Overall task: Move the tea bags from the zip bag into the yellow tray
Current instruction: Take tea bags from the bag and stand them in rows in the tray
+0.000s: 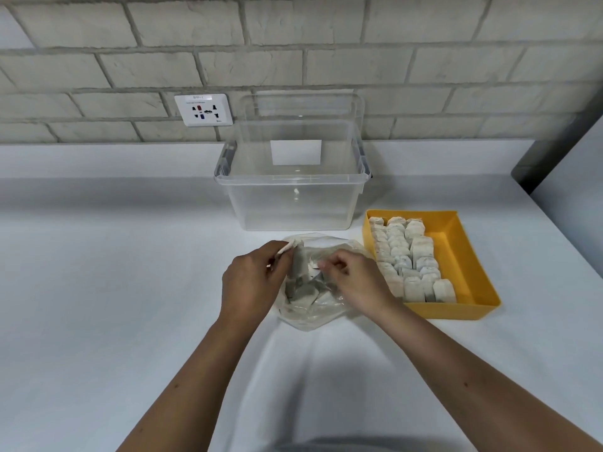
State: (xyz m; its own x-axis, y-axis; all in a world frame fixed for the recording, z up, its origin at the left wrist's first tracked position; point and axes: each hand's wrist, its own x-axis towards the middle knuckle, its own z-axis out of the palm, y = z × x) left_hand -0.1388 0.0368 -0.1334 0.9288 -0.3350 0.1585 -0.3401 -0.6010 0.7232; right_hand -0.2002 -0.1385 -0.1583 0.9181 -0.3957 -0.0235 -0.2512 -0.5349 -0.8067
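Working at a white table (98, 256), we hold the zip bag (310, 316) by its mouth, dead centre before us. Our left hand (253, 283) pinches the rim at the bag's ten o'clock edge, fingers curled. Our right hand (354, 282) nips the plastic at two o'clock; whether anything else is caught under those fingers we cannot tell. Grey tea bags (301, 290) lie heaped inside, between the two hands. Just beside the bag at three o'clock sits the yellow tray (456, 252). Its left part is packed with rows (408, 262) of more tea bags standing on edge, and its right side is bare. A clear bin (293, 203) stands open-topped at twelve o'clock. A socket (204, 109) is on the brick wall at eleven.
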